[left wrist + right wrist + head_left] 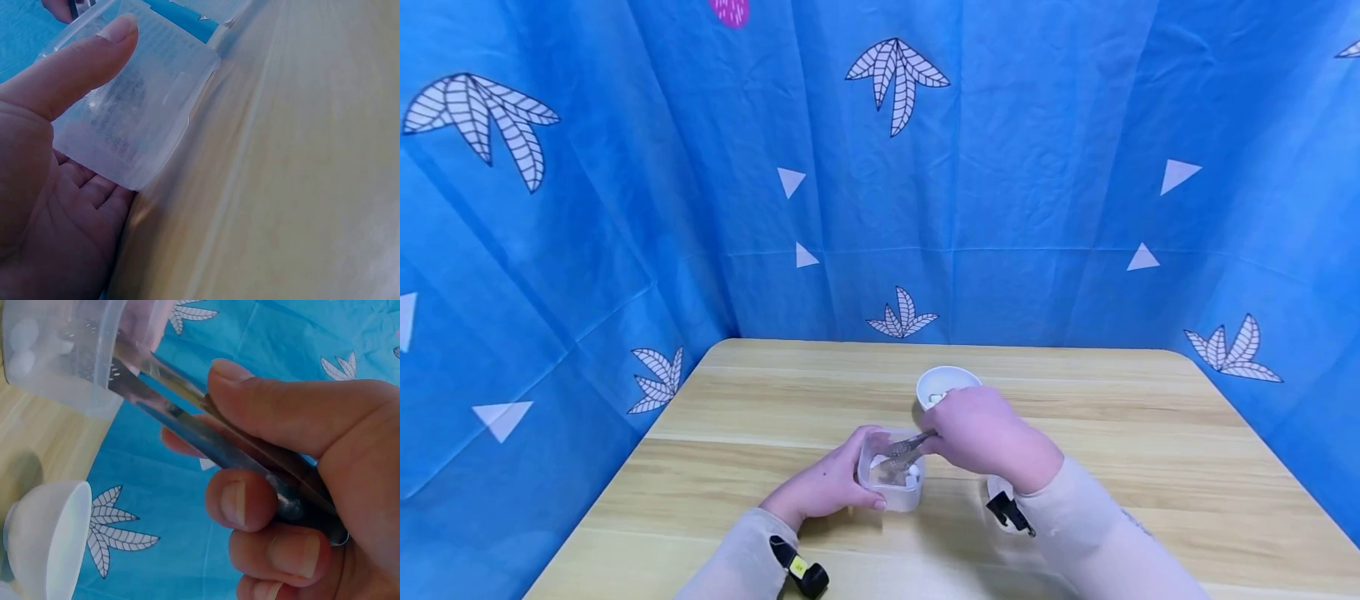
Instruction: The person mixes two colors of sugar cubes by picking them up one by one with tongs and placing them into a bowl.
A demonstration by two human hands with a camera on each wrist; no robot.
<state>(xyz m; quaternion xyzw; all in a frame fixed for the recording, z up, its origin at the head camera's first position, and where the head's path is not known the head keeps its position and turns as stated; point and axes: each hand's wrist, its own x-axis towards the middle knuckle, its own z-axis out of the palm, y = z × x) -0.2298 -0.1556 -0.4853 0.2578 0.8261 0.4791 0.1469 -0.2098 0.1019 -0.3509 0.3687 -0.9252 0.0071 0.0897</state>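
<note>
A clear plastic container (pixel 901 500) stands on the table, and my left hand (pixel 829 483) grips its left side. In the left wrist view the thumb lies along the container's wall (pixel 144 119) with the fingers under the far side. My right hand (pixel 981 432) holds metal tongs (pixel 194 428) with its thumb and curled fingers. The perforated tips of the tongs reach inside the container, near several small white pieces (pixel 24 347). Whether the tips pinch a piece I cannot tell. Just behind the right hand is a white bowl (pixel 949 377) holding white pieces (pixel 935 399).
A white object (pixel 997 487), mostly hidden by the right forearm, lies on the wooden table (pixel 1150 417). Blue patterned cloth (pixel 1037 167) hangs behind the table and along both sides. Black straps circle both wrists.
</note>
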